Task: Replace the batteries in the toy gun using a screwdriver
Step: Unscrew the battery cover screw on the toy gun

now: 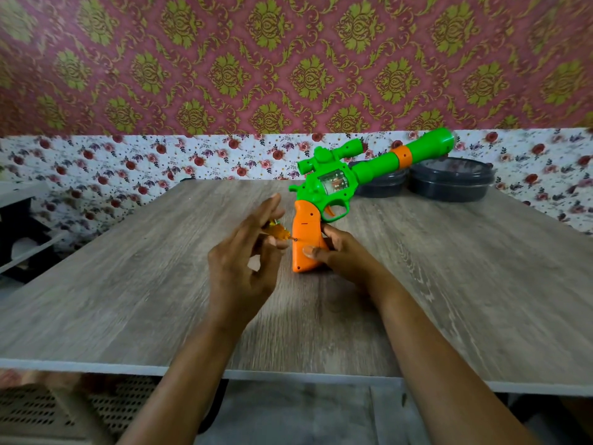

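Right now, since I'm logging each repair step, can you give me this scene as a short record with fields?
toy gun: green, butt of its orange grip on the table, barrel angled up to the right
left hand: holds the screwdriver, tip at a screw hole in the side of the grip
right hand: holds the grip, steadying it
cover: appears still on
behind: two dark round containers on the table

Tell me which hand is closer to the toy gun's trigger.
Right hand: gripping the orange handle just below the trigger. Left hand: left of the handle, holding the screwdriver.
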Demonstrator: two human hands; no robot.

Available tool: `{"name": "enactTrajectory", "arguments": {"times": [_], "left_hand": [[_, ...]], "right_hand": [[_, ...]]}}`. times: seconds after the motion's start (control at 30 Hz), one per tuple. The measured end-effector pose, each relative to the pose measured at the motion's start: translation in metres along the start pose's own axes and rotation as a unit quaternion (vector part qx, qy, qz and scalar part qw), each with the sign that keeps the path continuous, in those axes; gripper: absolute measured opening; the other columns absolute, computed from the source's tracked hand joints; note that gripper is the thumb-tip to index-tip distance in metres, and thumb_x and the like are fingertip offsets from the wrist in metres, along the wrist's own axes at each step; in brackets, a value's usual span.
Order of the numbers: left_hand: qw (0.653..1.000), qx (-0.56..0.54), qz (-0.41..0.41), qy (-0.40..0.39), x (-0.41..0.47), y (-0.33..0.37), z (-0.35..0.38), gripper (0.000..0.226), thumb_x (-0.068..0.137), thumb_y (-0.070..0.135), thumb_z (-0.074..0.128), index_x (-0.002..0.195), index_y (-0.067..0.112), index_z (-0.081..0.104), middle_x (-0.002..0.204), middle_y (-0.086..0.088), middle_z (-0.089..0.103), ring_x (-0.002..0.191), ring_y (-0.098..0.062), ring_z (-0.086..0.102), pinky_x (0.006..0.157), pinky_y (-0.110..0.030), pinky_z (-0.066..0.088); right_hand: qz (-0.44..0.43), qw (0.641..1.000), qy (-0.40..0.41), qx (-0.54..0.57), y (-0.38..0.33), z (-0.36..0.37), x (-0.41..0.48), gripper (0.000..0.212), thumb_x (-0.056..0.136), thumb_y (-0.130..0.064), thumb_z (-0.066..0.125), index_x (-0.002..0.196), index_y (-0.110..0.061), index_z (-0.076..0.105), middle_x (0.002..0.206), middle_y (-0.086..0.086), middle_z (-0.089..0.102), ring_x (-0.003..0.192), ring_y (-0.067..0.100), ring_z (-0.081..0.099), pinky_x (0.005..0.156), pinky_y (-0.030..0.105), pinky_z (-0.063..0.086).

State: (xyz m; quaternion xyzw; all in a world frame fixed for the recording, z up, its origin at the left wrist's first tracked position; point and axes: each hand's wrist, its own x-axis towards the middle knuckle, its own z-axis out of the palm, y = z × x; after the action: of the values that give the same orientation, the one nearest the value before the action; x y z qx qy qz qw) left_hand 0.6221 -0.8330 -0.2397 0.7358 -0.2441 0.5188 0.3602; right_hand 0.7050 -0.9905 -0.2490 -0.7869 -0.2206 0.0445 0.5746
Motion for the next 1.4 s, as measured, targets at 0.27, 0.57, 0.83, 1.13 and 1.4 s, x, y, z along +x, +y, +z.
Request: {"name": "enactTrajectory", "arguments": {"times": [0.27,0.57,0.83,1.13,1.4], "left_hand": [[1.0,0.025,-0.003,0.011,-0.0001,-0.0034,-0.0001,0.026,0.081,0.017,0.067,0.106,0.013,0.059,0.094,-0.005,0.066,0.072,-0.006,0.061,0.066,-0.003,0.046],[0.999,-0.006,-0.04,0.019,-0.0004,-0.0015,0.0001,0.026,0.081,0.022,0.066,0.104,0.022,0.053,0.09,0.009,0.061,0.073,-0.005,0.063,0.062,-0.016,0.053],[0.999,-0.039,-0.036,0.01,0.0009,-0.0015,-0.0006,0.037,0.09,0.015,0.053,0.126,0.014,0.05,0.111,0.004,0.063,0.081,-0.001,0.069,0.067,-0.016,0.056],[0.999,0.004,-0.036,0.017,-0.0005,-0.0059,-0.0012,0.047,0.088,0.022,0.06,0.133,0.019,0.044,0.112,0.008,0.063,0.083,0.003,0.067,0.071,-0.014,0.055],[0.997,-0.025,-0.061,0.045,0.0007,-0.0015,-0.0004,0.022,0.077,0.025,0.071,0.088,0.016,0.054,0.081,0.015,0.056,0.068,-0.005,0.058,0.06,-0.009,0.047]], "right_hand": [[-0.003,1.0,0.001,0.001,0.0022,-0.0002,0.0025,0.047,0.089,-0.007,0.056,0.134,-0.012,0.043,0.129,0.01,0.056,0.113,0.019,0.056,0.097,0.033,0.044],[0.0,1.0,-0.003,0.003,0.0053,-0.0004,0.0049,0.047,0.089,-0.008,0.058,0.133,-0.012,0.044,0.129,0.01,0.056,0.114,0.021,0.056,0.09,0.029,0.047],[0.006,1.0,-0.002,0.007,0.006,-0.0006,0.0056,0.049,0.089,-0.011,0.058,0.135,-0.012,0.042,0.131,0.01,0.055,0.116,0.021,0.055,0.083,0.022,0.047],[0.011,1.0,0.003,-0.001,0.005,-0.0006,0.0051,0.05,0.089,-0.011,0.057,0.136,-0.012,0.041,0.131,0.007,0.054,0.113,0.017,0.054,0.069,0.011,0.047],[-0.006,1.0,-0.008,0.01,0.0055,-0.0008,0.0035,0.048,0.09,-0.007,0.056,0.135,-0.011,0.042,0.129,0.01,0.056,0.111,0.019,0.056,0.074,0.016,0.052]]}}
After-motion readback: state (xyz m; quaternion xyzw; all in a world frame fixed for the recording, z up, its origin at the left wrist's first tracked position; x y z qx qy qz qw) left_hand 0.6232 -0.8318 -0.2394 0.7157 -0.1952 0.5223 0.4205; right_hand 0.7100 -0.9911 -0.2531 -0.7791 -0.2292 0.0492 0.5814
